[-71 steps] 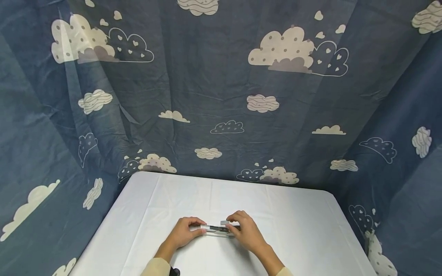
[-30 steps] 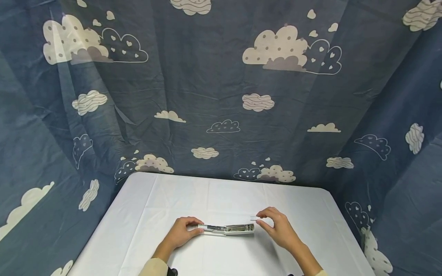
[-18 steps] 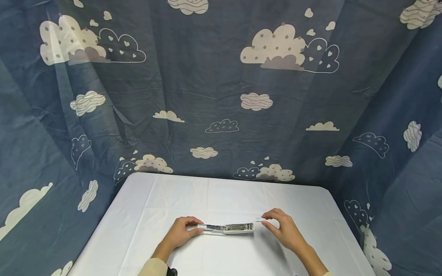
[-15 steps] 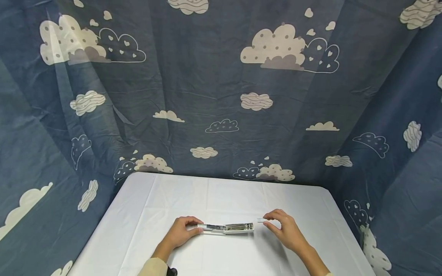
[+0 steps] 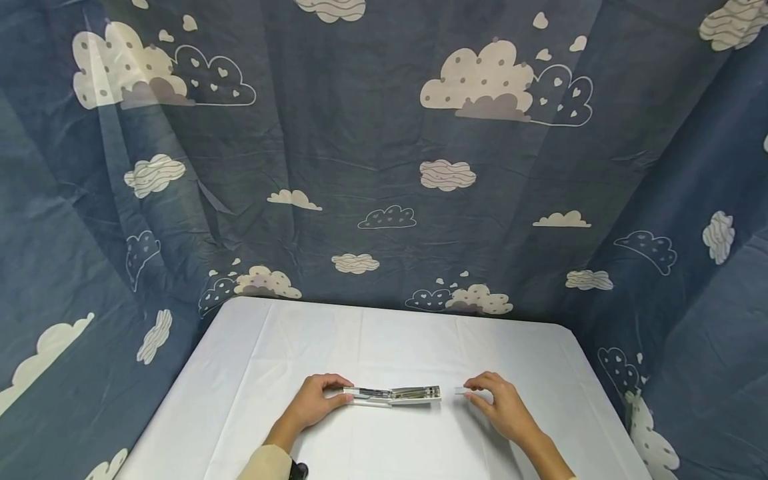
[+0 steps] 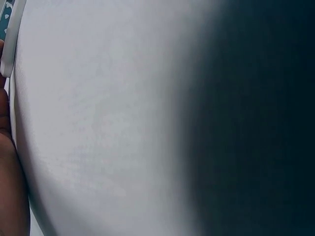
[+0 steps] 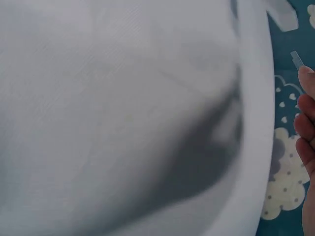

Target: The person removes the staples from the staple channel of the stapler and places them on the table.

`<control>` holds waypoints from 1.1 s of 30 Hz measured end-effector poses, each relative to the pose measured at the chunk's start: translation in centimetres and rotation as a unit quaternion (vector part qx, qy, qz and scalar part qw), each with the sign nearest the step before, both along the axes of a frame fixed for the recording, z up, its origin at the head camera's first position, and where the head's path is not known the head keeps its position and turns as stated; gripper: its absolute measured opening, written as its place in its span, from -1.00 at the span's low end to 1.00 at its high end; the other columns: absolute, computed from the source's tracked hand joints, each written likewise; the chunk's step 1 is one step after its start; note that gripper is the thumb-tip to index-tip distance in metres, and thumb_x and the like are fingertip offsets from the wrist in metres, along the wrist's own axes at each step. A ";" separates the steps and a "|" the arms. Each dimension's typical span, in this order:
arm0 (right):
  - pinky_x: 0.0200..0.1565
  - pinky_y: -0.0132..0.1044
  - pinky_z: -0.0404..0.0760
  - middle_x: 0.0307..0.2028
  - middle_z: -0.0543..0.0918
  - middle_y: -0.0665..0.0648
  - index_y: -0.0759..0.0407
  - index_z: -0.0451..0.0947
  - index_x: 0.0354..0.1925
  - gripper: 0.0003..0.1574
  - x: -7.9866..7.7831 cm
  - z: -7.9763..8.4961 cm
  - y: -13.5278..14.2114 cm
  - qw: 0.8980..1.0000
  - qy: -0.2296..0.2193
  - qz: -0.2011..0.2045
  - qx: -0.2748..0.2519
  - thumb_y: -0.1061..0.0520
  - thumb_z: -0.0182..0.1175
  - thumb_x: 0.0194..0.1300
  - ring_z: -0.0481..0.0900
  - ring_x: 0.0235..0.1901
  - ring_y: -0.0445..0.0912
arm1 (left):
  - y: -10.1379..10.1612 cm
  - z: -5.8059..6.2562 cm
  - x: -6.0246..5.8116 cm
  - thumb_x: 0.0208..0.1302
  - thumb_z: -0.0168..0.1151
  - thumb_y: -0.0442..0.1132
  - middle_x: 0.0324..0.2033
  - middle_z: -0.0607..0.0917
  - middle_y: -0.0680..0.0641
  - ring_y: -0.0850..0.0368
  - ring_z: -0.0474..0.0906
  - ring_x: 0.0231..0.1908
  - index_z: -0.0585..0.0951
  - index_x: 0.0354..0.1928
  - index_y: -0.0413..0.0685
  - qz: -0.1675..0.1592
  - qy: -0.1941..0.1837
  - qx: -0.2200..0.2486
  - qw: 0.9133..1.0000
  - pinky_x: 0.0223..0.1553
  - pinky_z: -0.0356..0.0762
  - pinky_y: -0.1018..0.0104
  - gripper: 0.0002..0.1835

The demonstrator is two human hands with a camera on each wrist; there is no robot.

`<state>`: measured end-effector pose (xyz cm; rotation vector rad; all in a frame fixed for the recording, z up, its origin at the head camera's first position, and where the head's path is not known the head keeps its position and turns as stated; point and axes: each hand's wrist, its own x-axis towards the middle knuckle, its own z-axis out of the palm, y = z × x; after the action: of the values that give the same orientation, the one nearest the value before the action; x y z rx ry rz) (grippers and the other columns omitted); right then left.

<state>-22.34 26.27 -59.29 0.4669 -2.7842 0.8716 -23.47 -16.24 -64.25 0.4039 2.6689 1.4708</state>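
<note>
A white stapler (image 5: 415, 395) lies opened out lengthwise in the head view, its metal inner parts showing. At its left end my left hand (image 5: 313, 405) grips it between thumb and fingers. Right of the stapler, and apart from it, my right hand (image 5: 504, 412) pinches a short strip of staples (image 5: 460, 391) between thumb and fingertips. In the right wrist view, that silvery strip of staples (image 7: 296, 60) sticks out past the thumb. The left wrist view catches only a pale end of the stapler (image 6: 13, 42) at its edge.
Both hands are over a table with a white cloth (image 5: 360, 347). Behind and at the sides hangs a dark blue curtain (image 5: 360, 147) with a cloud print. The right hand casts a shadow on the cloth.
Earlier my right hand was at the stapler's middle with the small strip. It has moved right, away from the stapler, then slightly lower. My left hand has kept its grip.
</note>
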 end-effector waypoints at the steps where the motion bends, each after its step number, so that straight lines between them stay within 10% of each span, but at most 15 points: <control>1: -0.07 -0.16 0.71 -0.22 0.69 -0.22 -0.03 0.75 -0.14 -0.79 0.0 -0.2 0.1 1.000 -0.006 0.000 0.003 0.11 0.49 0.22 0.63 -0.18 -0.25 | 0.0 0.0 0.0 0.22 0.48 0.08 -0.11 0.80 0.25 0.09 0.69 0.10 0.77 -0.12 0.34 0.000 0.001 0.000 1.000 0.29 0.54 -0.08 -0.79; 33: -0.01 -0.12 0.69 -0.25 0.68 -0.24 -0.14 0.76 -0.17 -0.82 0.1 -3.6 0.7 0.996 -0.048 -0.041 0.061 0.06 0.49 0.23 0.58 -0.16 -0.24 | 0.0 -0.1 0.0 0.21 0.50 0.07 -0.13 0.80 0.26 0.17 0.70 0.04 0.77 -0.13 0.34 0.009 0.005 -0.007 1.000 0.22 0.60 0.05 -0.80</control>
<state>-22.27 26.93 -62.87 0.3357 -2.9340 0.7282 -23.49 -16.20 -64.35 0.3883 2.6968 1.4591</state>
